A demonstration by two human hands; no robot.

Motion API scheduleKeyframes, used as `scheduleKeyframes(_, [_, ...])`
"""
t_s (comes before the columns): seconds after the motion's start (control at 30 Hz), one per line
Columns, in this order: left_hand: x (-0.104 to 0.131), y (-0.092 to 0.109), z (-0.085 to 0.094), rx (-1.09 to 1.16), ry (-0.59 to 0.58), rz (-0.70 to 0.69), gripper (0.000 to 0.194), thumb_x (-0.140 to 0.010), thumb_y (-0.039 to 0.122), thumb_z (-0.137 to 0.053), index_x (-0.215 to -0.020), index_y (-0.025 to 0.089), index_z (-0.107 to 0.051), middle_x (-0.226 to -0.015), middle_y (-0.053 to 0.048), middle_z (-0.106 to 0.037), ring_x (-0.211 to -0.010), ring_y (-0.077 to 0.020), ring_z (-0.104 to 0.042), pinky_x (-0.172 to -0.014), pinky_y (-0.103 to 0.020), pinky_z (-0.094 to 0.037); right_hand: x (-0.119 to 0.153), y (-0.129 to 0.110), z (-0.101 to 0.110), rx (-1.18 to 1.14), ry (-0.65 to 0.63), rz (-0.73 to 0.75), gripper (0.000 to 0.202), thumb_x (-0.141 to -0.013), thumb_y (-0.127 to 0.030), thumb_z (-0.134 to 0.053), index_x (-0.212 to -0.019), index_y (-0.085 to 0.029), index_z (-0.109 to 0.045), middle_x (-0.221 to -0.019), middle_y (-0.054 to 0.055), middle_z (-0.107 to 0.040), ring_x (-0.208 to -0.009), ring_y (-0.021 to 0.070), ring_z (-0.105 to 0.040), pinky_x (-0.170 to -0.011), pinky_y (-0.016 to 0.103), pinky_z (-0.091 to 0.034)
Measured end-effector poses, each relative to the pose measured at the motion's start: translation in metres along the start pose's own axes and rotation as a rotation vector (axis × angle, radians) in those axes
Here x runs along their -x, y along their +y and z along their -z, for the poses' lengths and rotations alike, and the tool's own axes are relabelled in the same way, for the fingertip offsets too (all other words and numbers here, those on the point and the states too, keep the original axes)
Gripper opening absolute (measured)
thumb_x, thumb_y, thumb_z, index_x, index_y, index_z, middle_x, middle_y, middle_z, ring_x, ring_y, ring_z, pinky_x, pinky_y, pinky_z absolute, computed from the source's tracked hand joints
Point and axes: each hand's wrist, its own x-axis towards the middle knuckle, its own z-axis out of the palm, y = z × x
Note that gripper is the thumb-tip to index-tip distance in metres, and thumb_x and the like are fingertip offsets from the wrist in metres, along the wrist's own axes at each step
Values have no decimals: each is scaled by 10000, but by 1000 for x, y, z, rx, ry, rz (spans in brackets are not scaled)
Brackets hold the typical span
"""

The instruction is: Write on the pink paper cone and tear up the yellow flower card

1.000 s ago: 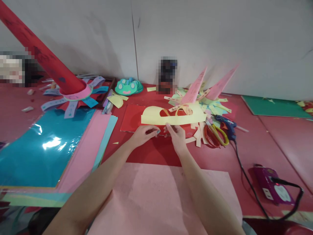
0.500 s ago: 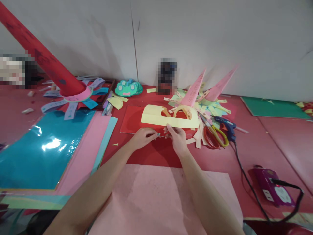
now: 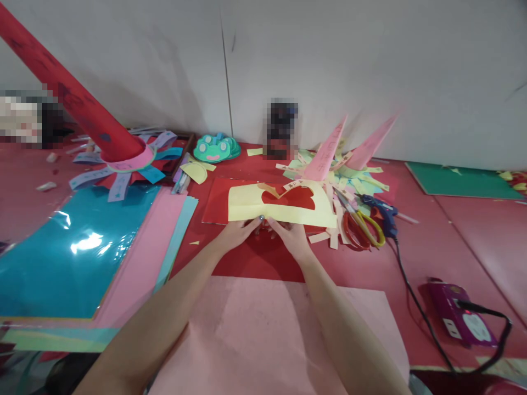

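A pale yellow paper [image 3: 247, 203] with a cut-out opening lies over a red sheet [image 3: 214, 203] in the middle of the table. My left hand [image 3: 239, 232] pinches the paper's near edge, its thumb on top. Close beside it, my right hand [image 3: 290, 235] grips the same edge with its thumb on top; the other fingers are partly hidden under the paper. Through the opening, red shows. Scissors with red and yellow handles [image 3: 376, 231] rest to the right, by a blue glue gun [image 3: 382, 215].
Pink paper cones [image 3: 327, 151] stand behind at right. A tall red cone [image 3: 94, 118] leans at left above blue film [image 3: 74, 258]. Pink paper [image 3: 263, 334] lies in front. A purple power box [image 3: 461, 314] with a cord sits at right.
The yellow paper has shifted left and turned slightly, and its opening looks more whole. My left hand has come onto its near edge; my right hand has moved slightly left and down.
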Motion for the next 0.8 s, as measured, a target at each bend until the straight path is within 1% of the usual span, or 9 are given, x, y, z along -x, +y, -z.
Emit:
scheduleKeyframes(0.07, [0, -1, 0, -35, -1, -19, 366, -853, 488, -371, -704, 203, -547, -702, -24, -611, -731, -182, -582, -802, -307, -438, 0, 3, 0, 31, -1, 26, 311, -693, -396, -675, -937, -207, -633, -916, 35, -682, -826, 178, -634, -641, 274, -543])
scheduleKeyframes(0.2, [-1, 0, 1, -63, -30, -40, 409, -872, 467, -329, -591, 207, -474, -647, -11, -579, -685, -164, -553, -791, -295, -437, 1, 3, 0, 133, 0, -1, 292, -720, -439, -631, -873, -191, -641, -818, 42, -679, -700, 168, -627, -544, 271, -540])
scheduleKeyframes(0.3, [-2, 2, 1, -65, -31, -30, 427, -872, 467, -321, -560, 206, -451, -615, -6, -563, -659, -159, -536, -777, -294, -438, 0, 1, 0, 203, 21, 9, 287, -723, -460, -610, -804, -187, -648, -804, 46, -679, -656, 162, -614, -560, 289, -547])
scheduleKeyframes(0.37, [-2, 3, 1, -57, -24, -13, 428, -866, 474, -325, -561, 204, -456, -602, -3, -563, -647, -159, -535, -773, -298, -438, 0, 1, 0, 227, 54, 17, 293, -709, -465, -621, -807, -192, -656, -832, 49, -686, -695, 174, -621, -611, 305, -554])
scheduleKeyframes(0.43, [-2, 3, 1, -34, -16, 18, 416, -861, 473, -331, -578, 201, -471, -586, 2, -563, -631, -158, -540, -764, -301, -440, -1, 1, 0, 244, 106, 41, 302, -689, -458, -645, -839, -197, -662, -886, 51, -693, -780, 193, -632, -698, 326, -554])
scheduleKeyframes(0.53, [-2, 3, 1, 10, -5, 49, 391, -856, 469, -340, -619, 199, -496, -563, 11, -551, -610, -156, -547, -738, -296, -442, -2, 0, 1, 278, 159, 94, 309, -686, -440, -657, -884, -203, -664, -935, 49, -693, -911, 213, -625, -839, 359, -522])
scheduleKeyframes(0.6, [-3, 2, 1, 25, 3, 47, 376, -851, 465, -347, -629, 200, -495, -554, 16, -539, -600, -153, -547, -719, -288, -443, -2, 0, 2, 309, 186, 117, 293, -686, -429, -662, -881, -211, -669, -930, 43, -695, -969, 220, -611, -888, 367, -500])
scheduleKeyframes(0.67, [-3, 1, 0, 46, 13, 55, 354, -845, 454, -358, -637, 200, -489, -542, 22, -524, -582, -148, -543, -687, -278, -444, -2, -1, 3, 317, 209, 86, 273, -682, -436, -661, -846, -218, -675, -905, 40, -700, -959, 226, -615, -850, 364, -518])
scheduleKeyframes(0.8, [-4, -2, 0, 94, 35, 78, 338, -842, 452, -372, -656, 195, -490, -521, 31, -501, -546, -133, -527, -622, -259, -435, -5, 1, 6, 232, 225, -12, 307, -651, -457, -675, -822, -201, -677, -861, 52, -708, -844, 227, -640, -674, 347, -563])
